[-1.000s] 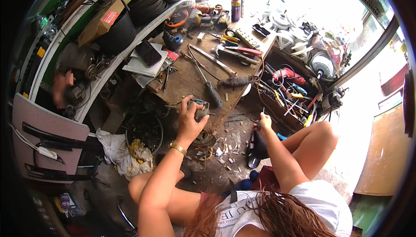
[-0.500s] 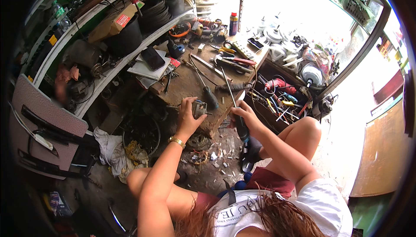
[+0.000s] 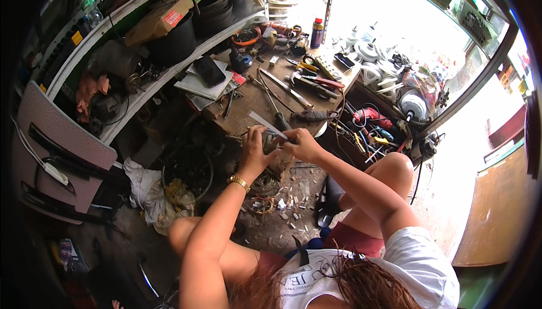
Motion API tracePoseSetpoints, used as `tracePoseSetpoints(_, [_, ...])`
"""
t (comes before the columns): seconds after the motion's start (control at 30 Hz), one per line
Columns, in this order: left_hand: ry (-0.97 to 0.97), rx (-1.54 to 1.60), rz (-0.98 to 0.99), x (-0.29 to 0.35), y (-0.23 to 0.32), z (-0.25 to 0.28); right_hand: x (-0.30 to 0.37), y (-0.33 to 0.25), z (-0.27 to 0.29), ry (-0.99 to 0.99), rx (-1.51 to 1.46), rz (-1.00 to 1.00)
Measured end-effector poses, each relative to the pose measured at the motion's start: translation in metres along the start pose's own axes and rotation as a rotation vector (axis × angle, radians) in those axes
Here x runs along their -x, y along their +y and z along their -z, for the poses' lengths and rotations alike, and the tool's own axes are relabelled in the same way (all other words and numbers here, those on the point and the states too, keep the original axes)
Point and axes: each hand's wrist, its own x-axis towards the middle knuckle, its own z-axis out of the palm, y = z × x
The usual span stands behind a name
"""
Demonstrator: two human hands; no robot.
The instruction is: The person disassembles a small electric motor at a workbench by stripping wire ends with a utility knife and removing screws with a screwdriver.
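My left hand (image 3: 258,152), with a gold watch at its wrist, curls around a small metal part (image 3: 269,142) at the near edge of the wooden bench (image 3: 248,103). The fingers hide most of that part. Close beside it on the right, my right hand (image 3: 302,144) is closed on a screwdriver. Its pale shaft (image 3: 265,123) slants up to the left over my left fingers and looks smeared by motion; its handle is hidden in the palm. A second screwdriver (image 3: 280,120) with a dark handle lies on the bench just beyond my hands.
A hammer and pliers (image 3: 307,75) lie farther back on the bench, near a spray can (image 3: 317,32). A phone (image 3: 209,72) rests on papers at the left. The drawer (image 3: 353,134) at the right holds several tools and a red drill (image 3: 372,116). Small scraps (image 3: 288,210) litter the floor.
My right hand has moved left and up, close to the left hand. The screwdriver's shaft has swung from pointing away to slanting left across the metal part. The whole view has shifted slightly.
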Motion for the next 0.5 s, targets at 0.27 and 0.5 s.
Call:
tracePoseSetpoints(0.27, [-0.005, -0.009, 0.011, -0.001, -0.003, -0.005, -0.006, -0.015, 0.001, -0.096, -0.211, -0.198])
tracePoseSetpoints(0.5, [-0.013, -0.017, 0.038, -0.002, 0.0, -0.003, -0.022, -0.008, -0.003, 0.024, -0.059, -0.116])
